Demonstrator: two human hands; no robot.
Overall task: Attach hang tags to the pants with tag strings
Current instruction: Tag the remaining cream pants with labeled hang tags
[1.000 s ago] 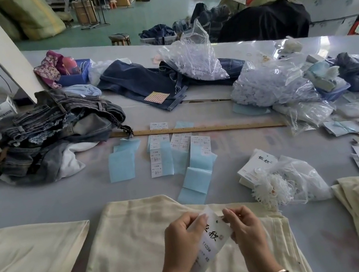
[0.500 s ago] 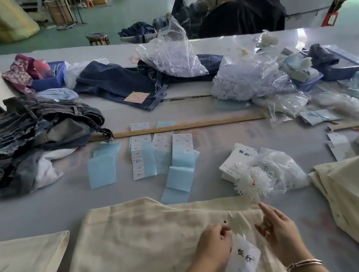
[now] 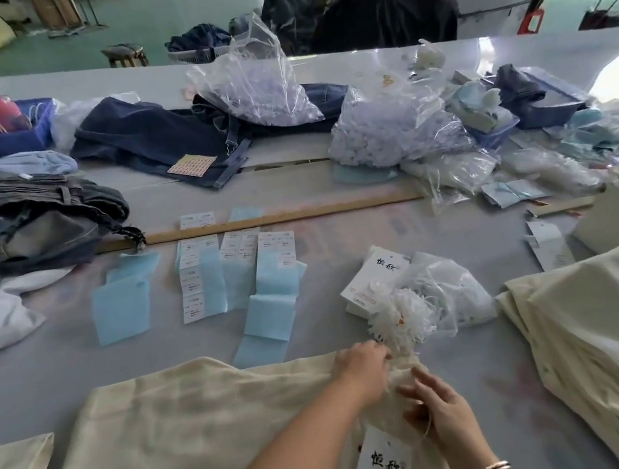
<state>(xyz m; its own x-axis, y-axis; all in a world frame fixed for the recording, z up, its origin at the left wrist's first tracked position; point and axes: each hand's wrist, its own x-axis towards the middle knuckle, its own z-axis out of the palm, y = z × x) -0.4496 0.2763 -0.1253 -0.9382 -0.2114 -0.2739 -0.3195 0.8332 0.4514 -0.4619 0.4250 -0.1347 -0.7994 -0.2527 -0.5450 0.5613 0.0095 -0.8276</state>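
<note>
Left hand (image 3: 362, 365) now forward at string bundle (image 3: 397, 322), lower centre, pinching one string. Right hand (image 3: 439, 407) bunches cream pants (image 3: 195, 440) waistband. Hang tag (image 3: 383, 465) released, lying bottom centre. Threading comes next.

A grey table (image 3: 35, 377) is carrying cream pants (image 3: 179, 443) at bottom centre, blue paper slips (image 3: 122, 308) mid-frame, a wooden ruler (image 3: 296, 214) above them, and jeans (image 3: 21, 227) at left.
</note>
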